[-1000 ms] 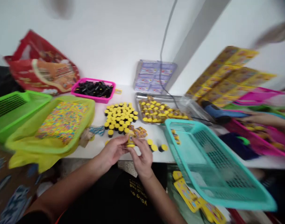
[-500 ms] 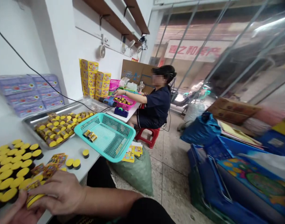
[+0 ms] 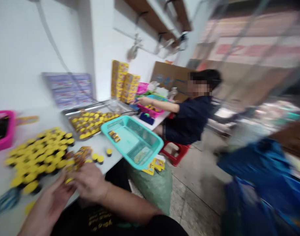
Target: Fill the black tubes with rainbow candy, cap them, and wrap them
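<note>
My right hand (image 3: 89, 182) is blurred at the table's front edge, its fingers around a small yellow-lidded jar (image 3: 68, 180). My left hand (image 3: 48, 206) rises from the lower left, close to that jar, and its grip is hidden by blur. Just above my hands lie printed labels (image 3: 80, 156), next to a dense cluster of black jars with yellow lids (image 3: 39, 154). Two loose jars (image 3: 98, 159) stand to the right of the labels.
A teal plastic basket (image 3: 145, 165) sits at the table's edge, beside a metal tray of labelled jars (image 3: 76, 109). A pink basket (image 3: 4, 141) is at far left. A seated co-worker (image 3: 191, 121) works at the table's far end. A green sack (image 3: 152, 190) lies on the floor.
The view swung right from the table toward the room, then eased slightly back left. My hands have moved apart a little and shifted along the table's front edge.
</note>
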The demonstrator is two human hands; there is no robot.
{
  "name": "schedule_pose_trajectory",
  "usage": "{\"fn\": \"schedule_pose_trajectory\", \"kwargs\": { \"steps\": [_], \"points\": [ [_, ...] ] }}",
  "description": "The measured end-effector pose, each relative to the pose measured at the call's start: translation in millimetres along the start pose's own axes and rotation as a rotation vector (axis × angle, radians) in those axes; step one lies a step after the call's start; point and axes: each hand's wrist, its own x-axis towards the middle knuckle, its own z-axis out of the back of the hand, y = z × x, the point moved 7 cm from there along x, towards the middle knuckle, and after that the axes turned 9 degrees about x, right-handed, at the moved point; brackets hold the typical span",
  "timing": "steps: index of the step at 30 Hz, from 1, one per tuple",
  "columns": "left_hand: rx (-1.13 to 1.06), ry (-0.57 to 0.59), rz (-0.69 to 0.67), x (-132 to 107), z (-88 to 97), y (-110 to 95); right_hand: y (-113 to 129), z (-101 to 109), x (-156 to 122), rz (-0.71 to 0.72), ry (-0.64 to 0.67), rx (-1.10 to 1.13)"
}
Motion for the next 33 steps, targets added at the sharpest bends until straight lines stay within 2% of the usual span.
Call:
{"fn": "schedule_pose_trajectory", "kwargs": {
  "steps": [1, 3, 4, 7, 11, 18, 22, 28, 33],
  "points": [
    [-0.069, -0.058, -0.025, -7.2, 2.9, -1.6, 4.1, 6.5, -3.4, -0.012, -0.060, 0.063],
    [-0.161, -0.066, -0.072, -12.7, 1.6, -5.3, 2.5, 21.3, -7.4, -0.088, -0.229, 0.218],
    [-0.184, -0.049, -0.086, -11.4, 1.4, -7.1, 1.5, 23.0, -6.5, -0.098, -0.248, 0.276],
    [-0.197, -0.052, -0.096, -4.3, 11.9, -9.1, 1.9, 19.4, 1.8, -0.051, -0.222, 0.346],
    [-0.205, -0.074, -0.117, -6.3, 21.6, -7.5, 10.1, 14.1, 6.3, 0.022, -0.175, 0.316],
    [-0.227, -0.050, -0.097, -10.5, 17.2, -2.9, 8.8, 15.7, 4.9, -0.059, -0.213, 0.353],
    [-0.204, -0.073, -0.111, -10.6, 20.0, -2.7, 13.4, 16.8, 5.4, -0.003, -0.201, 0.327],
    [-0.204, -0.057, -0.134, -10.7, 15.7, 2.3, 11.7, 16.8, 3.3, -0.007, -0.214, 0.354],
    [-0.221, -0.087, -0.143, -11.8, 20.7, 4.9, 16.5, 16.4, 2.9, 0.074, -0.221, 0.304]
  ]
}}
